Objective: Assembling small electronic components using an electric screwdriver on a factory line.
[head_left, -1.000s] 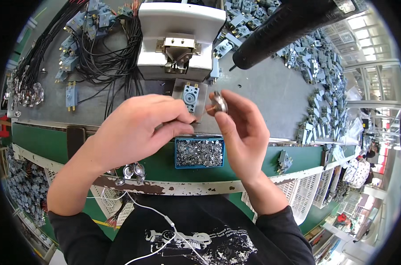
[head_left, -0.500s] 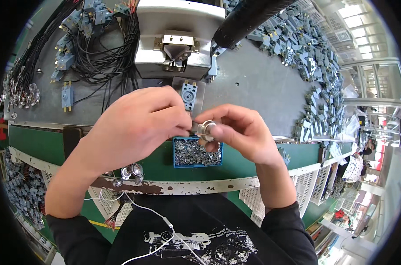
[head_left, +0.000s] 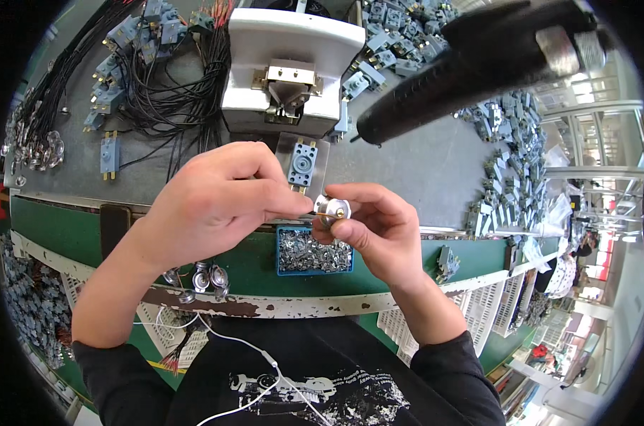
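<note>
My right hand (head_left: 379, 227) grips a round silver metal part (head_left: 336, 211) between thumb and fingers. A small brass-coloured spot shows on its face, which is turned towards the right thumb. My left hand (head_left: 230, 199) is closed in a pinch, its fingertips beside the round part's left edge; whatever it holds is hidden. Just beyond both hands, a blue-grey switch block (head_left: 303, 165) with brass terminals lies on a metal plate below the press (head_left: 293, 42). Under the hands stands a blue box (head_left: 315, 274) of small metal pieces.
A thick black bar (head_left: 435, 92) juts over the metal table from the upper right. Blue-grey blocks (head_left: 503, 156) heap up at right. Black wires (head_left: 173, 99) with more blocks lie at left. Several round silver parts (head_left: 201, 278) sit by the worn white edge (head_left: 322, 305).
The round part has turned in my right hand, so its face with the brass-coloured spot now shows. My right wrist has shifted slightly left. The black bar appears larger and farther right.
</note>
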A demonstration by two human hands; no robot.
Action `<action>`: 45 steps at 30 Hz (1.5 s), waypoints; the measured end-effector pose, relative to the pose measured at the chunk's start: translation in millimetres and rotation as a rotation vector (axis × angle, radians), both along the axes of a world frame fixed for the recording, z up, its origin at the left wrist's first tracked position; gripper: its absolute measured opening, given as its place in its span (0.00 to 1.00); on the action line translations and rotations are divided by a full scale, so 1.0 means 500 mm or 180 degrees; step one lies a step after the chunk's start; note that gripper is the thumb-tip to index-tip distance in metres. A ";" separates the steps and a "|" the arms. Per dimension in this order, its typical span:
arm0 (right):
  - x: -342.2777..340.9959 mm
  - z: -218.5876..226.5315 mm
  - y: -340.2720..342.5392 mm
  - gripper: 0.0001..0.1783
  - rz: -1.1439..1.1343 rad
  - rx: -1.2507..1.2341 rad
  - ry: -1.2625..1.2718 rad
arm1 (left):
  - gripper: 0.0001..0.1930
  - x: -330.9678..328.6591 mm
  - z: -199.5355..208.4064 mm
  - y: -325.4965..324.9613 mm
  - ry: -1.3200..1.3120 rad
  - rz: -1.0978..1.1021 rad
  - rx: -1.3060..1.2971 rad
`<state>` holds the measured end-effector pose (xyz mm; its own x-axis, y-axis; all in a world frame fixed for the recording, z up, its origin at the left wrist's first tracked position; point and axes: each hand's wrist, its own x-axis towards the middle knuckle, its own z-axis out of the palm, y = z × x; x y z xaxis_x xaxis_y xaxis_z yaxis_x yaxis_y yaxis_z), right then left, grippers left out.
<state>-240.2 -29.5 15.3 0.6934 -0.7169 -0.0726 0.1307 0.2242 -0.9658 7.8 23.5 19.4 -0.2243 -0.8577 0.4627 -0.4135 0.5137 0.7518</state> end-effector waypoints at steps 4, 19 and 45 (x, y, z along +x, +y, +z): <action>0.012 0.005 -0.043 0.19 0.0549 0.0507 0.0219 | 0.10 0.013 -0.001 0.002 -0.0577 -0.0017 -0.0414; -0.005 0.101 -0.114 0.05 -0.0321 -0.1495 0.0719 | 0.11 0.020 0.031 -0.030 -0.0619 0.0292 0.0324; 0.175 0.176 -0.192 0.19 -0.1311 -0.2325 -0.0217 | 0.09 0.000 -0.030 -0.063 -0.1463 0.0243 0.0241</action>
<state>-152.5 -125.6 103.2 0.3521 -0.7640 0.5407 0.1285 -0.5327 -0.8365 7.8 -8.0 4.3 -0.3261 -0.9072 0.2656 -0.7468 0.4195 0.5161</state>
